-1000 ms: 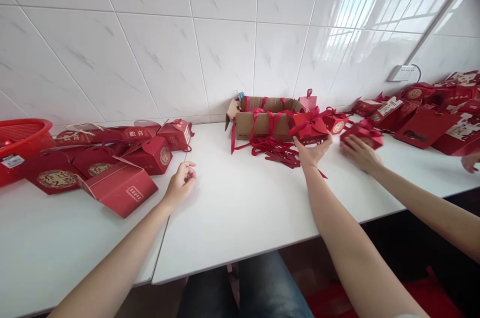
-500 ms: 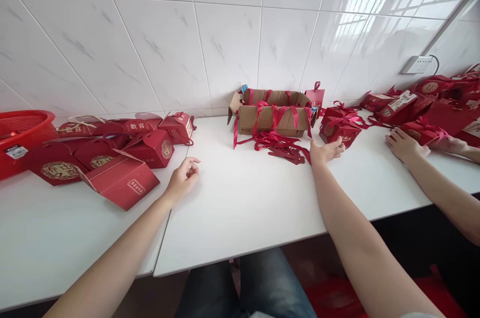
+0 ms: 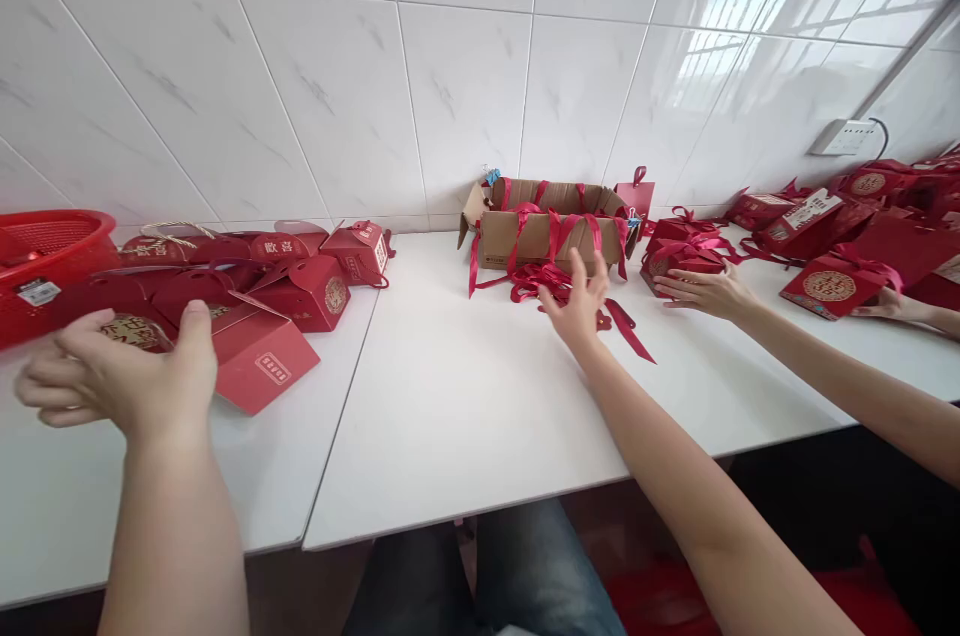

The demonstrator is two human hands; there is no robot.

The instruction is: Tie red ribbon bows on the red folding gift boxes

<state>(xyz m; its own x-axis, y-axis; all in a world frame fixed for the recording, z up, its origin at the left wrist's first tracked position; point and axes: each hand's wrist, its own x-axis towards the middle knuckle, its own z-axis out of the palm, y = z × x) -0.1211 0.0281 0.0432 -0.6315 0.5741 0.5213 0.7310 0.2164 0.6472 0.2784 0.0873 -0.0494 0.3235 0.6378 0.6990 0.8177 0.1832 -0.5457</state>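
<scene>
My left hand [image 3: 124, 378] hovers open, fingers loosely curved, in front of a pile of red gift boxes [image 3: 247, 301] on the left of the white table [image 3: 465, 416]; it holds nothing. My right hand [image 3: 579, 301] reaches with spread fingers over a heap of red ribbons [image 3: 559, 286] lying before a cardboard box [image 3: 544, 231] draped with more ribbons. Whether it touches the ribbons I cannot tell. A tied red gift box [image 3: 686, 251] stands to the right of the cardboard box.
Another person's hand [image 3: 705, 293] rests by the tied box, and their other hand [image 3: 885, 306] holds a flat red box [image 3: 832, 286]. More red boxes [image 3: 862, 206] crowd the far right. A red basket [image 3: 45, 256] stands at far left. A tiled wall backs the table.
My left hand swung left and toward me, opening in front of the box pile. My right hand left the tied box and moved left over the ribbons. The other person's hand came to that box.
</scene>
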